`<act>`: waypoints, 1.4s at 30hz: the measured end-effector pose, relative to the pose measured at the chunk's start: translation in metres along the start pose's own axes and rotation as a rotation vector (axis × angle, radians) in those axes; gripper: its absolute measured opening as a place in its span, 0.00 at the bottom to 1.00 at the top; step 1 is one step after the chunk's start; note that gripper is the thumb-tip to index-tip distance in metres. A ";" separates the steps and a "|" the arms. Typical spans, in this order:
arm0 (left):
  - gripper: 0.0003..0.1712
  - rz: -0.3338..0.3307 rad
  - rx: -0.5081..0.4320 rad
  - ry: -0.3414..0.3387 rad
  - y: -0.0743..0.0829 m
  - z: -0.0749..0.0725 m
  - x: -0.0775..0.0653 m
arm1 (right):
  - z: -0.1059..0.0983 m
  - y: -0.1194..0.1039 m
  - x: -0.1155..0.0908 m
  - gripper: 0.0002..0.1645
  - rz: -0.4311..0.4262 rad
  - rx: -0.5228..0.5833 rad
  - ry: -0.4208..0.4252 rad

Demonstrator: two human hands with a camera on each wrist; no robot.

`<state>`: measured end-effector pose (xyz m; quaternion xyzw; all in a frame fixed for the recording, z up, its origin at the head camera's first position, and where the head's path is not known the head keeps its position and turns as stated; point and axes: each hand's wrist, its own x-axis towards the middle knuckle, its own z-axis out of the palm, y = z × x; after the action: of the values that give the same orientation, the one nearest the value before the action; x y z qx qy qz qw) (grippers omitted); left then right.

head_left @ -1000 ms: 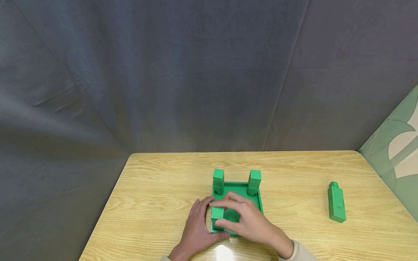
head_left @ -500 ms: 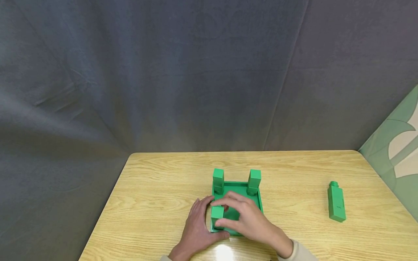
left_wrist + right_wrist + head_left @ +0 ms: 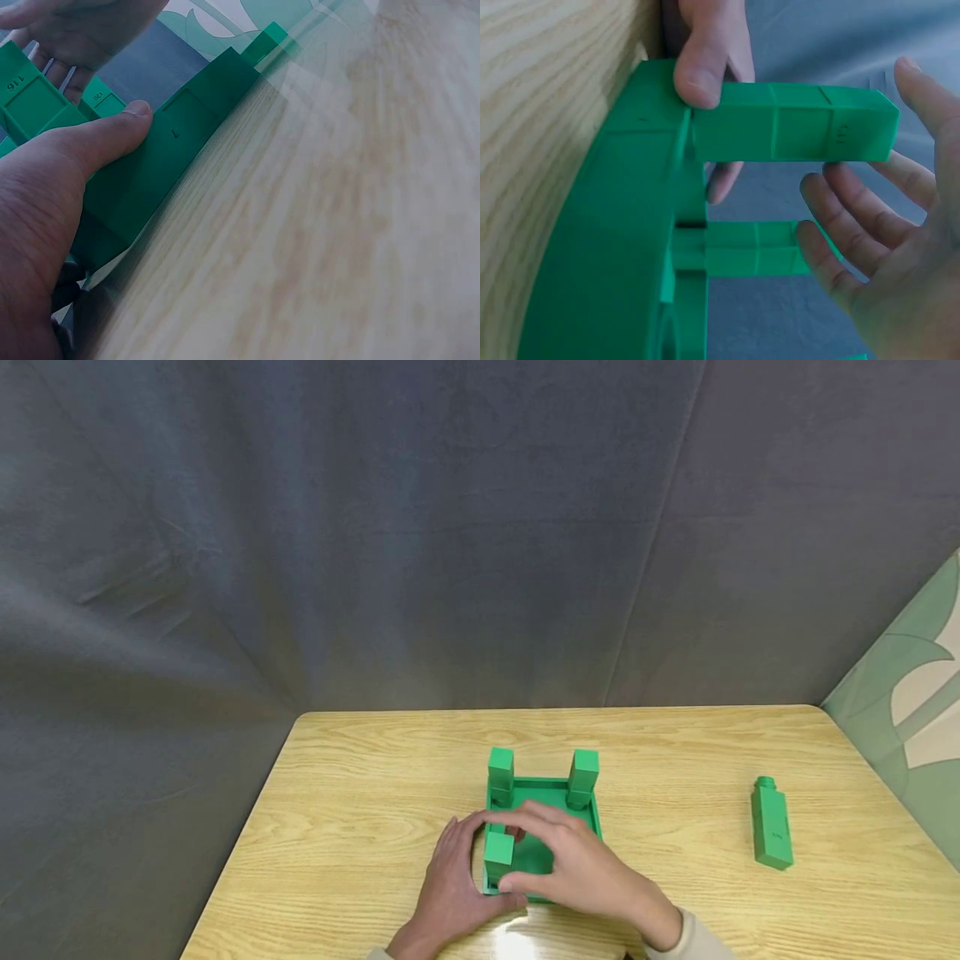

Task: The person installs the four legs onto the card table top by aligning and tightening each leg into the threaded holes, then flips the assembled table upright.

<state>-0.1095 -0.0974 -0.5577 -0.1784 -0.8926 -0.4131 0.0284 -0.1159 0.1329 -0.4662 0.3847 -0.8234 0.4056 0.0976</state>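
Observation:
A square green tray-like base (image 3: 543, 852) lies on the table, with green square posts upright at its corners. My left hand (image 3: 453, 889) grips the base's near left corner, thumb along the front wall and fingers round the left side. Close to that hand stands the near left post (image 3: 498, 856), numbered in the left wrist view. My right hand (image 3: 573, 864) surrounds this post loosely, thumb and fingers spread; in the right wrist view the thumb is apart from it, and whether a fingertip touches it I cannot tell. Both far posts, left (image 3: 501, 774) and right (image 3: 583, 777), stand upright.
A loose green post (image 3: 772, 827) with a round peg at one end lies on the right of the wooden table (image 3: 360, 802). Grey cloth (image 3: 450, 543) hangs behind the table, and a leaf-patterned fabric (image 3: 922, 735) is at the right.
My right thumb and fingers have spread away from the near left post, which stays upright in the base. My left hand keeps its place on the corner.

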 end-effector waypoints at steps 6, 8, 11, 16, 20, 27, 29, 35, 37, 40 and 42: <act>0.66 -0.010 -0.013 -0.011 0.000 0.000 0.000 | -0.015 -0.001 -0.009 0.40 0.014 -0.026 0.050; 0.66 -0.010 -0.018 -0.009 -0.001 0.000 0.000 | -0.019 0.001 -0.015 0.40 0.022 -0.047 0.074; 0.66 -0.014 -0.023 -0.010 -0.002 -0.001 0.000 | -0.026 0.005 -0.025 0.42 0.038 -0.070 0.100; 0.66 -0.033 -0.029 -0.032 -0.003 0.000 0.000 | -0.039 0.010 -0.045 0.46 0.099 -0.106 0.144; 0.66 -0.062 -0.048 -0.047 -0.002 -0.001 -0.002 | -0.049 0.012 -0.061 0.49 0.136 -0.159 0.207; 0.66 -0.070 -0.049 -0.059 -0.003 -0.001 -0.001 | -0.068 0.017 -0.089 0.50 0.189 -0.208 0.323; 0.66 -0.069 -0.049 -0.059 -0.003 0.000 -0.001 | -0.072 0.020 -0.097 0.49 0.211 -0.219 0.349; 0.66 -0.076 -0.061 -0.056 -0.003 0.000 -0.001 | -0.082 0.030 -0.121 0.49 0.273 -0.253 0.426; 0.67 -0.072 -0.060 -0.054 -0.004 0.000 -0.001 | -0.085 0.033 -0.127 0.47 0.309 -0.258 0.445; 0.66 -0.069 -0.059 -0.051 -0.005 0.000 -0.002 | -0.091 0.037 -0.135 0.45 0.379 -0.270 0.470; 0.66 -0.068 -0.056 -0.050 -0.005 -0.001 -0.002 | -0.094 0.039 -0.138 0.43 0.409 -0.273 0.492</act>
<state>-0.1095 -0.1011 -0.5611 -0.1588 -0.8867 -0.4341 -0.0129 -0.0633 0.2942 -0.4936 0.0860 -0.8818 0.3837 0.2603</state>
